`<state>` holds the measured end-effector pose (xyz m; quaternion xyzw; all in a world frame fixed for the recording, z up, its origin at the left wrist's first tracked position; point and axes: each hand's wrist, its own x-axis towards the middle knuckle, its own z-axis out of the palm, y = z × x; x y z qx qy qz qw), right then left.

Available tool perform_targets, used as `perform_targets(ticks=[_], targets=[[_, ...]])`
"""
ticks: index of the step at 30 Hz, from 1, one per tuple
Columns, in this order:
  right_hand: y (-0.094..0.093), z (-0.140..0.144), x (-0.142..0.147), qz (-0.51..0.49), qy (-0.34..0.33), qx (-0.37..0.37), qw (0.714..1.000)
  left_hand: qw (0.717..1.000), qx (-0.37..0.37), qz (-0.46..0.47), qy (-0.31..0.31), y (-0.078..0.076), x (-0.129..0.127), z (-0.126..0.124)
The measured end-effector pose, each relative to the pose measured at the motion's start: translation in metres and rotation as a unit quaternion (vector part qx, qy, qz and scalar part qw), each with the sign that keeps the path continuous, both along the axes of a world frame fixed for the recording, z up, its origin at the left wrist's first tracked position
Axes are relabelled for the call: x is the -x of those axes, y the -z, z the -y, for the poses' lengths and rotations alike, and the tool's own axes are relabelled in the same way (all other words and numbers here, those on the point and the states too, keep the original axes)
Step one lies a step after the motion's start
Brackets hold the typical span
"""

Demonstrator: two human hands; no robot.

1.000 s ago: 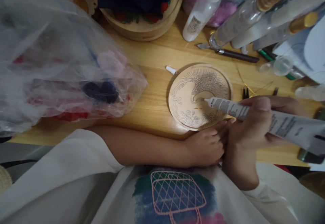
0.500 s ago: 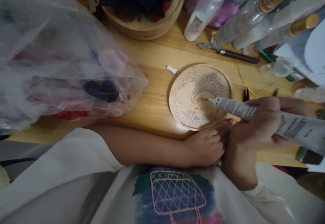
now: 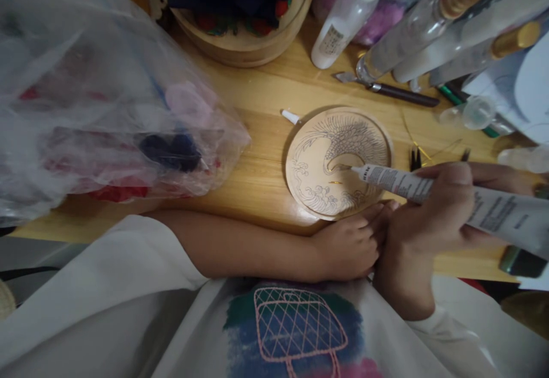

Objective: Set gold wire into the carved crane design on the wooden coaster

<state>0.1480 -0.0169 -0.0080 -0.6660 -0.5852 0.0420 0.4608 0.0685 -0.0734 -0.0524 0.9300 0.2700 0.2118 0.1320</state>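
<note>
A round wooden disc [image 3: 317, 160] with a line drawing of a bird and waves lies on the wooden table [image 3: 266, 92]. My right hand [image 3: 433, 218] grips a white glue tube [image 3: 484, 209], and the tube's nozzle touches the disc near its middle. My left hand [image 3: 349, 246] rests at the table's near edge, its fingertips against the disc's near rim. It holds nothing. A small white cap [image 3: 290, 116] lies just left of the disc.
A big clear plastic bag [image 3: 103, 103] of coloured material fills the left. A round wooden box [image 3: 244, 46] stands at the back. Bottles [image 3: 343, 23] and glass tubes [image 3: 429, 18] lean at back right, with a dark-handled tool [image 3: 394, 92] and gold wire [image 3: 416, 143] nearby.
The tube's nozzle has slid a little to the right on the disc, and my right hand has shifted right with it. My left hand has stayed put.
</note>
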Motion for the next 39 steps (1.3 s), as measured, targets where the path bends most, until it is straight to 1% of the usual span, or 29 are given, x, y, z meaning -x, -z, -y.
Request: perform_targets(ticks=[3,6,9,11,15,16,20,25,30,35,39], targets=[[-0.0020,-0.0006,0.0007,0.013,-0.009,0.012,1.000,1.000,0.011,0.003,0.016,0.0004,-0.0003,-0.0002],[-0.0010,-0.0011,0.0010,0.017,0.010,0.024,1.000,1.000,0.012,-0.008,0.016,-0.0002,0.0001,-0.0005],[0.0010,-0.0011,0.0005,0.003,0.026,-0.003,1.000,1.000,0.001,-0.008,0.000,-0.0005,0.0002,-0.0005],[0.0008,-0.0008,0.0001,-0.003,0.007,-0.008,1.000,1.000,0.002,-0.009,0.004,-0.0001,0.0000,-0.0005],[-0.0011,0.0000,-0.0004,0.010,-0.032,0.018,0.999,0.999,0.018,-0.013,0.033,0.0010,0.0002,-0.0005],[-0.0010,-0.0001,-0.0005,0.009,-0.029,0.022,0.999,0.999,0.017,-0.011,0.032,0.0009,0.0006,-0.0005],[0.0014,-0.0018,0.0003,-0.017,0.003,-0.015,1.000,1.000,0.003,-0.012,0.012,-0.0012,0.0018,-0.0013],[0.0004,-0.0037,0.0014,-0.029,0.031,-0.014,0.999,0.999,0.000,-0.045,0.019,-0.0044,0.0012,-0.0028],[0.0005,-0.0063,0.0024,-0.030,0.022,-0.027,0.999,0.998,-0.024,-0.054,-0.004,-0.0045,0.0017,-0.0015],[0.0024,-0.0078,0.0023,-0.007,0.022,-0.045,0.999,0.998,-0.020,-0.057,-0.002,-0.0064,0.0028,-0.0021],[0.0014,-0.0042,-0.0015,-0.014,0.005,-0.023,1.000,0.998,-0.020,-0.060,-0.002,-0.0069,0.0025,-0.0031]])
